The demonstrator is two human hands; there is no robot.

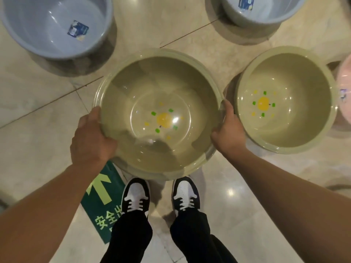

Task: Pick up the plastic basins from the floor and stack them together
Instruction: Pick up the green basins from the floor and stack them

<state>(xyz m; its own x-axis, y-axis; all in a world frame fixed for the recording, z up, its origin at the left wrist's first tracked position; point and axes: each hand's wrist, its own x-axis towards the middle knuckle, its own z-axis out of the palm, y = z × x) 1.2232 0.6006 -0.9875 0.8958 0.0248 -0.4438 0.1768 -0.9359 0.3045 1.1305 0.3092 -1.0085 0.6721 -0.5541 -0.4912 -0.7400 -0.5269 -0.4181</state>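
I hold a large olive-green basin with a yellow fruit print in its bottom, lifted above the floor in front of my feet. My left hand grips its left rim and my right hand grips its right rim. A second green basin of the same print sits on the floor just to the right, close to my right hand. A blue-grey basin with a label inside stands at the top left. Another blue-grey basin is at the top right. A pink basin is cut off by the right edge.
The floor is glossy beige tile. A green exit-arrow floor sticker lies left of my black-and-white shoes, which stand just below the held basin.
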